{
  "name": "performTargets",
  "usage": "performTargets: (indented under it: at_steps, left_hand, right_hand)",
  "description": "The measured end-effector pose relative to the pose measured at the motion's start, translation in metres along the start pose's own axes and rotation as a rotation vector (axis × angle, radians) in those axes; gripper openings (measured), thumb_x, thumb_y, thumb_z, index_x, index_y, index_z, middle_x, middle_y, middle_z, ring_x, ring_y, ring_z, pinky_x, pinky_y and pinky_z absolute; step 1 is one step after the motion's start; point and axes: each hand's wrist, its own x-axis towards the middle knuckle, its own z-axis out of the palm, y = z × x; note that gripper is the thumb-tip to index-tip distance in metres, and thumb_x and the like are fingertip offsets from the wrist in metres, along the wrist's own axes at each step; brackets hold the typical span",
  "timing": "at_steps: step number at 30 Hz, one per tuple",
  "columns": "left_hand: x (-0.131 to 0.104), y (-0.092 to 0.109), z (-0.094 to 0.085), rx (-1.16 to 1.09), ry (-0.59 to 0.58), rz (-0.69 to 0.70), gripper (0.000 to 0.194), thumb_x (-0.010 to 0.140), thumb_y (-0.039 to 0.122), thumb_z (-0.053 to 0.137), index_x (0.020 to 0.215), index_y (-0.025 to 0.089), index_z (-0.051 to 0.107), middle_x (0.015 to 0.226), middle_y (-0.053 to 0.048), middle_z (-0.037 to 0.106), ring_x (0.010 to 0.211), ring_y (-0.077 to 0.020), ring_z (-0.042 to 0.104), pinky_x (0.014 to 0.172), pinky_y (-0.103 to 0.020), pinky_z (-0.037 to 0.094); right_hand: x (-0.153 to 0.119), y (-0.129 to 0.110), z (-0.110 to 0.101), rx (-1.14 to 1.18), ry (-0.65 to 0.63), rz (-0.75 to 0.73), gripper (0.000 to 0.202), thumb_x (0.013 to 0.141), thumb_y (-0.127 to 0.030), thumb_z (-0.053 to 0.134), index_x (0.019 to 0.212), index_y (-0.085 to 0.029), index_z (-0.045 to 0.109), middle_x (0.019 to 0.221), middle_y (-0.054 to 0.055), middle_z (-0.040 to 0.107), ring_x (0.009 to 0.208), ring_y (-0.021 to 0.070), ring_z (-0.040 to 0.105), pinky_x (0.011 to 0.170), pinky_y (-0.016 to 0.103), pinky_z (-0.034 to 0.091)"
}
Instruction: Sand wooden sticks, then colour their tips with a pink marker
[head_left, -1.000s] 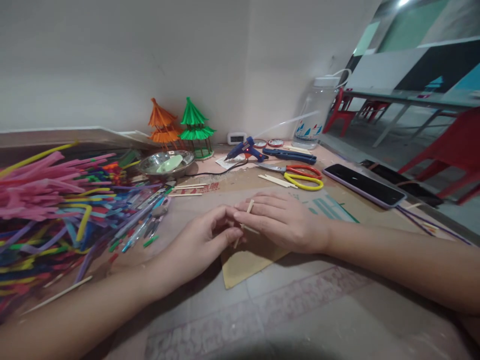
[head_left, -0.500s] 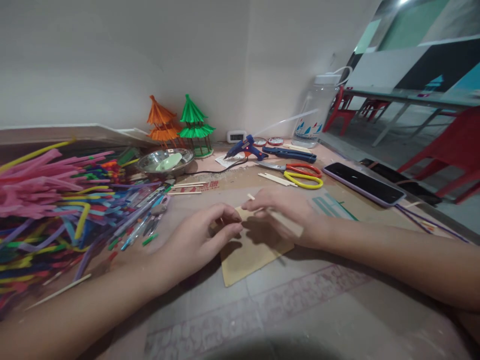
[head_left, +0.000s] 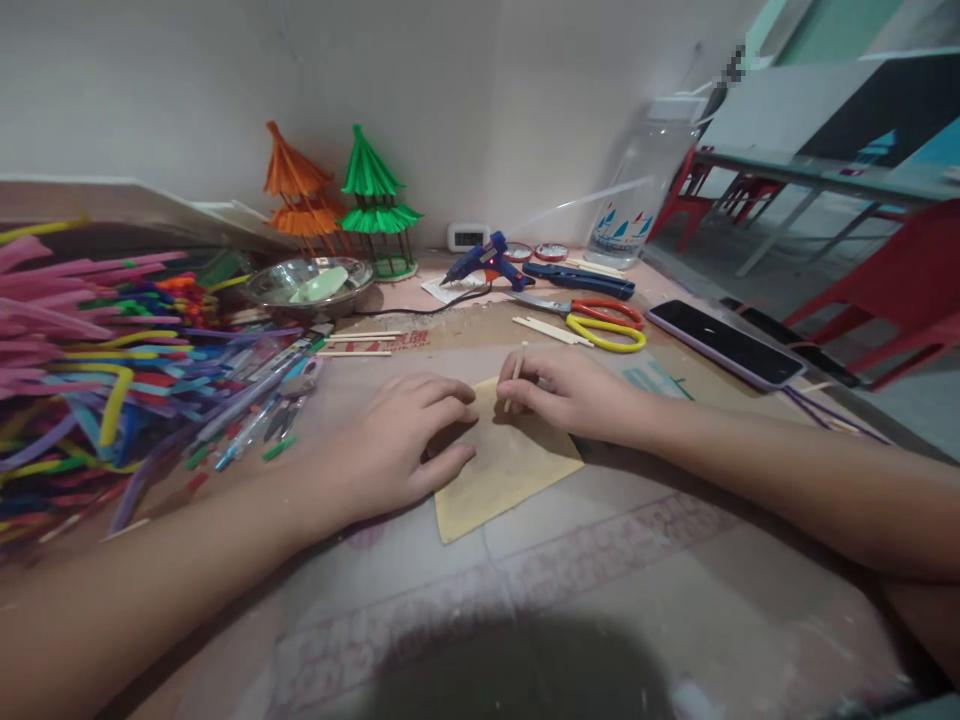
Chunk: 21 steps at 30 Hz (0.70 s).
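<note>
1. Here, the person's right hand has its thumb and fingertips pinched together on a thin stick, which stands nearly upright, leaning slightly, over the upper part of a yellow card.
2. The left hand is partly open, palm down, its fingers loosely bent and its thumb apart from them; nothing shows in its grasp. Its fingertips are at the card's left edge, though whether they press on it cannot be told.
3. The card lies flat on the table, between the two hands.
4. Beyond the right hand lie some loose sticks, and just beside them a pair of scissors with one red and one yellow handle. A phone lies to their right.
5. Farther back, a blue glue gun rests near a metal bowl with a pale green thing in it.
6. Behind the bowl stand an orange tower and a green tower.
7. Bundled pipe cleaners crowd the far left.
</note>
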Motion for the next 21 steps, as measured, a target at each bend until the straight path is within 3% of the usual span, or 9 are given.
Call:
performTargets:
  at_steps: [4, 8, 13, 17, 21]
  left_hand:
    - [0.0000, 0.0002, -0.0014, 0.006, -0.021, 0.012, 0.032, 0.100, 0.042, 0.052, 0.117, 0.018, 0.066, 0.131, -0.012, 0.064, 0.123, -0.0277, 0.059, 0.107, -0.045, 0.046]
    - [0.0010, 0.0010, -0.0026, 0.021, -0.041, 0.034, 0.034, 0.100, 0.044, 0.051, 0.118, 0.019, 0.066, 0.124, -0.012, 0.067, 0.117, -0.0281, 0.061, 0.104, -0.045, 0.048]
    - [0.0014, 0.0012, -0.0029, 0.044, -0.040, 0.028, 0.033, 0.100, 0.044, 0.051, 0.114, 0.019, 0.067, 0.126, -0.013, 0.066, 0.117, -0.0288, 0.061, 0.104, -0.046, 0.048]
    - [0.0018, 0.0022, -0.0041, 0.053, -0.054, 0.050, 0.035, 0.101, 0.043, 0.050, 0.115, 0.017, 0.067, 0.123, -0.013, 0.067, 0.115, -0.0291, 0.062, 0.101, -0.045, 0.049]
    - [0.0023, 0.0030, -0.0047, 0.054, -0.036, 0.035, 0.031, 0.100, 0.042, 0.051, 0.112, 0.018, 0.067, 0.122, -0.012, 0.067, 0.113, -0.0283, 0.062, 0.102, -0.045, 0.048]
  right_hand:
    - [-0.0005, -0.0022, -0.0015, -0.027, -0.052, -0.006, 0.027, 0.103, -0.030, 0.048, 0.083, -0.018, 0.062, 0.082, 0.006, 0.076, 0.073, 0.0157, 0.071, 0.070, 0.027, 0.049]
    - [0.0045, 0.0019, 0.0052, -0.064, -0.094, -0.123, 0.025, 0.103, -0.028, 0.045, 0.087, -0.019, 0.063, 0.088, 0.005, 0.077, 0.079, 0.0171, 0.071, 0.075, 0.028, 0.050]
    - [0.0067, 0.0070, 0.0050, -0.220, -0.008, -0.143, 0.024, 0.100, -0.027, 0.048, 0.082, -0.018, 0.062, 0.083, 0.007, 0.074, 0.076, 0.0191, 0.068, 0.073, 0.030, 0.047]
    - [0.0044, 0.0043, 0.0040, -0.113, -0.093, -0.156, 0.026, 0.103, -0.027, 0.044, 0.086, -0.019, 0.062, 0.085, 0.006, 0.075, 0.077, 0.0169, 0.068, 0.074, 0.028, 0.048]
    - [0.0081, 0.0052, 0.0066, -0.263, -0.024, -0.161, 0.023, 0.099, -0.025, 0.048, 0.081, -0.018, 0.061, 0.081, 0.007, 0.072, 0.075, 0.0200, 0.065, 0.072, 0.031, 0.045]
